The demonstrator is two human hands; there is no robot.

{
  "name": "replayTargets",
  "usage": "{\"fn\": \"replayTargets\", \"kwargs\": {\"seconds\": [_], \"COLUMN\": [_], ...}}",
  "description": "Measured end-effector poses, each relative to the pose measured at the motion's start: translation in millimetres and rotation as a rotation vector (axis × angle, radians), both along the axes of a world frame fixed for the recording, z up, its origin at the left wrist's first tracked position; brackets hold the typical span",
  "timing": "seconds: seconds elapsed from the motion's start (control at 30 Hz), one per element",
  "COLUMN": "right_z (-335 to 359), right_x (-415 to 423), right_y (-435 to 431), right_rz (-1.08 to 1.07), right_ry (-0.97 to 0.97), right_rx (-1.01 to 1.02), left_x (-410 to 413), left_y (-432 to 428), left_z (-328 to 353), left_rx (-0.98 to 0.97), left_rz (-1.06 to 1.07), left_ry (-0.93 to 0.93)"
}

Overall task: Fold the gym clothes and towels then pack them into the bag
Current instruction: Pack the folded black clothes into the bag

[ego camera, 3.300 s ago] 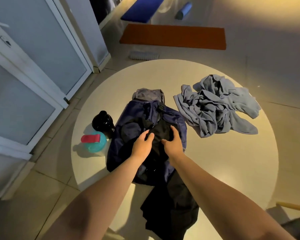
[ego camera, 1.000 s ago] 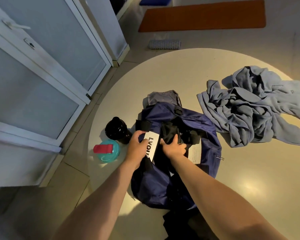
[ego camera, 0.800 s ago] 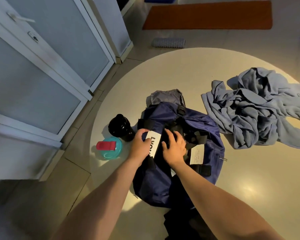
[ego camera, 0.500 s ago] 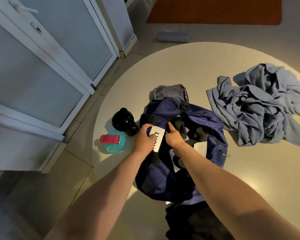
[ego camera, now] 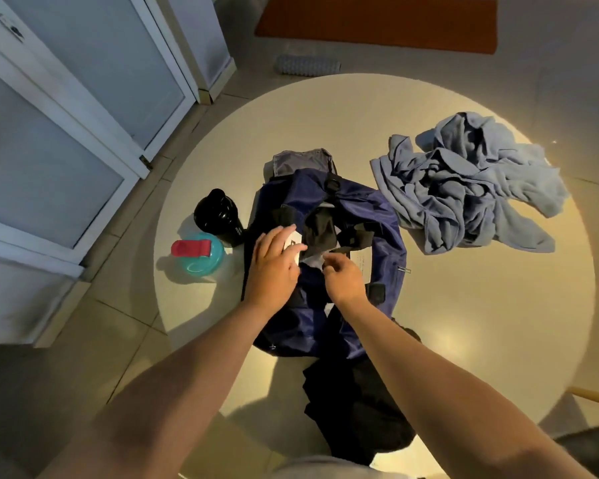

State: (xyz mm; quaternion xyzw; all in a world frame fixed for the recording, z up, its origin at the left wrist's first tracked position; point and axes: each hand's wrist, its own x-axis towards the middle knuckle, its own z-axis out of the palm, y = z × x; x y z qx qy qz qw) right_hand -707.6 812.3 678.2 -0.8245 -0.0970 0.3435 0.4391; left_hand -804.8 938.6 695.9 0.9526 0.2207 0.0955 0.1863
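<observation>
The navy duffel bag (ego camera: 377, 216) lies in the middle of the round table (ego camera: 464, 340), with the left hand (ego camera: 274, 267) resting flat-fingered on its white label (ego camera: 294, 248) and the right hand (ego camera: 343, 276) pinching fabric at its opening. The black garment (ego camera: 353, 402) droops over the table's near edge — a tug on the bag could well drag it off — and the crumpled grey-blue towel (ego camera: 464, 188), well apart, lies unfolded.

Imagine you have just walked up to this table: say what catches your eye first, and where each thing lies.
The navy bag lies in the middle of the round table, with the left hand resting on it and the right hand pinching at its opening. A crumpled blue-grey cloth sprawls to the bag's right, unfolded, and a black garment lies at the table's near edge.
</observation>
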Motion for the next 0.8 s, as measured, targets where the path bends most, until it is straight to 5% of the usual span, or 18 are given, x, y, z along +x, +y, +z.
{"fn": "replayTargets", "kwargs": {"seconds": [0.17,0.5,0.67,0.8], "right_z": [16,17,4,-8], "right_x": [-25,-87,-120,-134], "right_y": [-57,-189,-224,-231], "right_rz": [-0.033,-0.223,-0.415,-0.427], "right_ry": [-0.123,-0.275,-0.013,0.288], "right_rx": [-0.084,-0.49,-0.6,-0.249], "left_x": [-15,-46,-53,-60], "left_y": [-48,-150,-184,-203], "left_z": [10,-9,-15,-25], "left_rx": [-0.235,-0.206,-0.1,-0.086], "left_rz": [-0.245,-0.422,-0.323,-0.224], "left_ry": [0.146,0.436,0.717,0.752]}}
